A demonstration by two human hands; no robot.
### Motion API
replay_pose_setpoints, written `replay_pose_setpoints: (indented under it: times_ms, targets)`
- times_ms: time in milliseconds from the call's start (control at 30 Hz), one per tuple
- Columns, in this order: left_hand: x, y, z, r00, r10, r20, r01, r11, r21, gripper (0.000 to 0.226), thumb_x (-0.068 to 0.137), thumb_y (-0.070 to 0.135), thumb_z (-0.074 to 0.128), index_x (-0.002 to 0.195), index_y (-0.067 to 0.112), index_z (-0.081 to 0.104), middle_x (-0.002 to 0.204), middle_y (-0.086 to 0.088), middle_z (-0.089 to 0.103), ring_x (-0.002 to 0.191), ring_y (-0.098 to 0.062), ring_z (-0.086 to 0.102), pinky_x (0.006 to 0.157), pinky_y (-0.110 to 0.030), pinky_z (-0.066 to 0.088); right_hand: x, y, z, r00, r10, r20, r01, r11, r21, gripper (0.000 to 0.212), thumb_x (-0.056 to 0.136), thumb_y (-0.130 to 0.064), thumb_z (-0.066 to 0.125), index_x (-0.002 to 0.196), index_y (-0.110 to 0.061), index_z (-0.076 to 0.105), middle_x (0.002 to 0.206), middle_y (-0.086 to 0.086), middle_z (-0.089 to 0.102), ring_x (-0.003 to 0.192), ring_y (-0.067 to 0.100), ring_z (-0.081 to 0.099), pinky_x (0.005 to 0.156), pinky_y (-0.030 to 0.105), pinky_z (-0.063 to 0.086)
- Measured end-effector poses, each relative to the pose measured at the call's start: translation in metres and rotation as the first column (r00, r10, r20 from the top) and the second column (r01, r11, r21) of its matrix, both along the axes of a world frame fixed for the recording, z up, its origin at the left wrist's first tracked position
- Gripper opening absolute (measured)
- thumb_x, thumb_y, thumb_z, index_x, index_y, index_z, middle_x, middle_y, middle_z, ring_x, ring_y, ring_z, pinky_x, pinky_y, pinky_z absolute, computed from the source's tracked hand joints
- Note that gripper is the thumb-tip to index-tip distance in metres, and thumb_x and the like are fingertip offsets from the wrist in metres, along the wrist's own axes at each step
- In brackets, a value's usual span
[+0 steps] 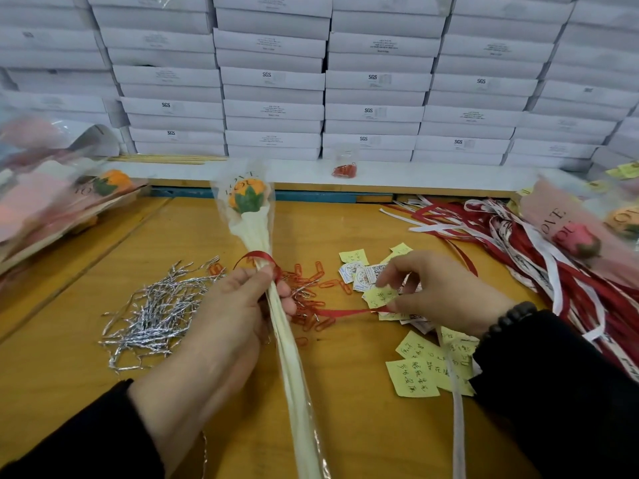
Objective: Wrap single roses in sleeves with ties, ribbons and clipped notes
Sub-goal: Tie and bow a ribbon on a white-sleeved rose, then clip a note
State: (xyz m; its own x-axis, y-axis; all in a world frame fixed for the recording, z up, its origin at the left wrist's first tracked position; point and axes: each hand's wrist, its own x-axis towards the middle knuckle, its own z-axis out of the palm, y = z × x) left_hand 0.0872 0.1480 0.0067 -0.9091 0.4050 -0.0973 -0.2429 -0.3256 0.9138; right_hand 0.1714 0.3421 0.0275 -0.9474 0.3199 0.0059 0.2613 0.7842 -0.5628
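Left hand (238, 305) grips the sleeved rose (247, 198) mid-frame, right at the red ribbon (257, 258) tied round it; right hand (439, 292) pinches a yellow note (378, 297) centre-right over the desk (86, 271); paperclips (311, 305) between them.

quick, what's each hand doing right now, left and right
Left hand: fingers gripping the sleeved rose at its red ribbon.
Right hand: fingers pinching a yellow note.
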Motion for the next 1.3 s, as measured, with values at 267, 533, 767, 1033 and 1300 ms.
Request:
replay_pose_setpoints:
  times_ms: [267,533,767,1033,1300]
  targets:
    - [0.002,-0.003,0.003,0.994,0.052,-0.101,-0.065,0.99,-0.122,0.018,0.097,0.013,0.045,0.082,0.007,0.053,0.063,-0.011,0.064,0.037,-0.012,0.051,0.033,-0.02,0.039,0.003,0.004,0.007,0.999,-0.018,-0.043,0.004,0.954,-0.301,0.007,0.083,-0.01,0.067,0.077,-0.013,0.065,0.064,-0.002,0.065,0.054,0.004,0.055,0.052,0.012,0.044]
    - [0.004,-0.006,0.006,0.961,0.17,-0.22,-0.211,0.961,-0.181,0.018,0.095,0.021,0.05,0.079,0.014,0.053,0.047,-0.004,0.058,0.044,-0.018,0.046,0.034,-0.017,0.036,0.001,0.001,0.014,0.953,-0.275,-0.123,0.229,0.928,-0.295,0.015,0.083,-0.011,0.061,0.07,-0.005,0.058,0.054,0.002,0.045,0.047,0.013,0.037,0.05,0.026,0.033]
    - [0.007,-0.005,0.005,0.976,0.164,-0.14,-0.182,0.975,-0.127,0.021,0.096,0.018,0.048,0.077,0.01,0.051,0.043,-0.004,0.052,0.031,-0.012,0.041,0.033,-0.017,0.034,-0.004,0.004,0.007,0.862,-0.431,-0.268,0.369,0.895,-0.251,0.015,0.08,-0.013,0.054,0.068,-0.009,0.046,0.065,0.008,0.032,0.053,0.017,0.025,0.053,0.026,0.022]
    - [0.007,-0.004,0.004,0.98,0.142,-0.141,-0.157,0.983,-0.098,0.02,0.097,0.019,0.046,0.081,0.008,0.052,0.042,-0.002,0.052,0.034,-0.013,0.044,0.032,-0.02,0.036,0.006,0.017,0.008,0.806,-0.504,-0.31,0.463,0.864,-0.198,0.025,0.086,-0.015,0.054,0.064,-0.004,0.049,0.061,0.005,0.045,0.052,0.016,0.036,0.052,0.023,0.031]
    - [0.018,0.004,-0.003,0.972,-0.115,-0.205,0.09,0.988,-0.128,0.015,0.079,0.019,0.062,0.073,0.006,0.059,0.07,-0.016,0.061,0.06,-0.019,0.054,0.057,-0.025,0.042,-0.006,-0.051,0.008,0.992,0.079,-0.102,-0.108,0.945,-0.309,0.016,0.088,-0.021,0.062,0.075,-0.014,0.068,0.055,-0.009,0.056,0.039,-0.001,0.039,0.04,0.01,0.033]
